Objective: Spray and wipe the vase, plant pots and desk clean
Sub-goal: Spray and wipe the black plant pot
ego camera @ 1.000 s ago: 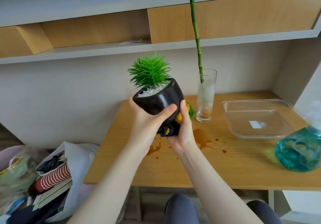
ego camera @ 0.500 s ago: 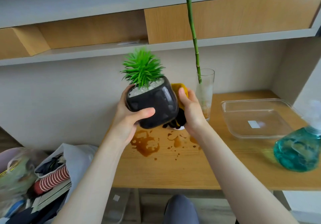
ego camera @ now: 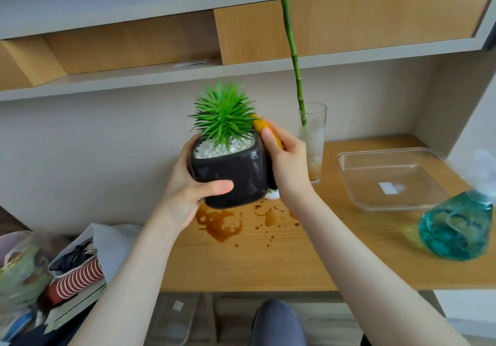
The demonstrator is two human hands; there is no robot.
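The left hand gripped a black plant pot above the stained surface; the right hand pressed a yellow cloth against its side.

**A wall alcove with shelving above**

A pale grey-beige wall runs behind, turning a corner at the right. Above it hangs a grey shelf with light wood compartments. Soft, even daylight fills the space. A strip of floor shows far left.

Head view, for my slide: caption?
Left hand holds black plant pot; right hand wipes it with yellow cloth.
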